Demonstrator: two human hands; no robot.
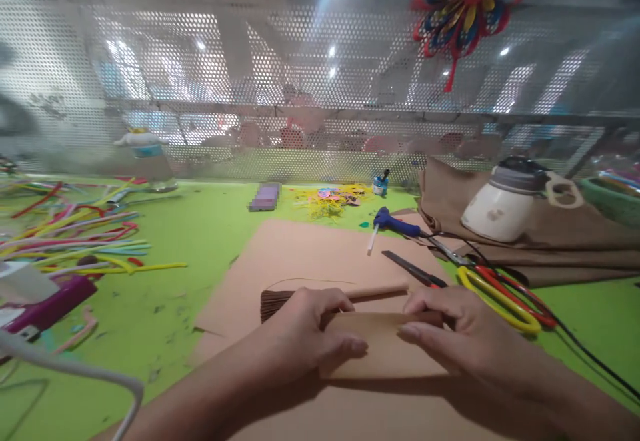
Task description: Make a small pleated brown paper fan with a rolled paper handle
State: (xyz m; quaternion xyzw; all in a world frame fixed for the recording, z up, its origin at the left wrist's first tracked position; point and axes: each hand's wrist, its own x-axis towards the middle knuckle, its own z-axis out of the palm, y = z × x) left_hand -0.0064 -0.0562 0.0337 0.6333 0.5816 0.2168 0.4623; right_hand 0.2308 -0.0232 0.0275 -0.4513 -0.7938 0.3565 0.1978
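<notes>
Lower centre of frame: left hand (313,334) and right hand (450,331) press flat on a brown foam strip (385,354), rolling it around a wooden stick (375,291). Next likely calls for even pressure.

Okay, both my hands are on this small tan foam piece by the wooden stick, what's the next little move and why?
Probably roll the tan foam piece forward onto the wooden stick. The left hand and right hand both press on it with fingers curled over its far edge, which lies just short of the stick; a brown fringed strip sits at the stick's left end.
</notes>
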